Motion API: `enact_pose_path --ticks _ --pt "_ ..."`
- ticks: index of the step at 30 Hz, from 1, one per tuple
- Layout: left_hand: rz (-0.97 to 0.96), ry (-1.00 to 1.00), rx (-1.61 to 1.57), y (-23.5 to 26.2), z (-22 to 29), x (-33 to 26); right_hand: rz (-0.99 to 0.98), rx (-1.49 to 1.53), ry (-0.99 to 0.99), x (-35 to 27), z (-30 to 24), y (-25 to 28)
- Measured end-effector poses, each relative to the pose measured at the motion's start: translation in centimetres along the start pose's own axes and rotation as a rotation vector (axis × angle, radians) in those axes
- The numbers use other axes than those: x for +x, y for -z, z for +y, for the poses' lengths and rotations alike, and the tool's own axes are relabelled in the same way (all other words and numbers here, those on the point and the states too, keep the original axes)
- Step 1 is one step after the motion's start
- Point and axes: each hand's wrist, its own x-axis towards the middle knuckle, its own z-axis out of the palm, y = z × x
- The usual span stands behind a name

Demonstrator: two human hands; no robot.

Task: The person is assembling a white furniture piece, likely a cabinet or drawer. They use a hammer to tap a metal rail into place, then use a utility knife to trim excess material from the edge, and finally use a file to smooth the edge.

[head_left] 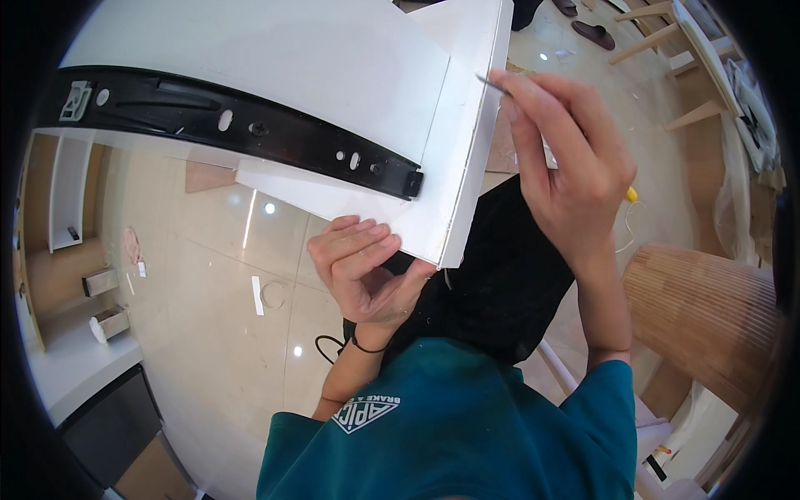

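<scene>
A white furniture piece (292, 37), likely a drawer, fills the upper middle with its corner toward me. Along its side runs a black metal drawer slide (275, 133) with oval slots and screws. My left hand (367, 271) grips the piece's near lower corner, fingers on the side face and thumb by the end. At the right edge, my right hand (575, 154) is closed in a pinch around a thin, pointed metal strip (493, 84). The strip's tip lies at or just over the white edge; contact cannot be told. Its other end is hidden in the fingers.
Shiny floor tiles (225, 275) carry a white strip (257, 295) and scraps. A ribbed wooden cylinder (700, 308) stands close on the right, below a wooden-legged table (700, 58). Shelving (67, 192) lines the left. Brown slippers (592, 35) lie at the far right.
</scene>
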Motion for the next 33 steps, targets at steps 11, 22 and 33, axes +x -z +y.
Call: enact_pose_path --ticks 11,22,33 --pt "0.034 0.011 -0.013 0.0 0.4 -0.1 -0.006 0.089 0.089 -0.3 -0.1 -1.0" --pt "0.045 0.024 -0.014 0.1 0.2 -0.6 -0.087 0.127 0.165 -3.8 -6.6 2.5" --pt "-0.043 -0.071 0.113 0.5 1.1 0.3 0.125 0.365 -0.576 -7.3 -5.2 9.2"
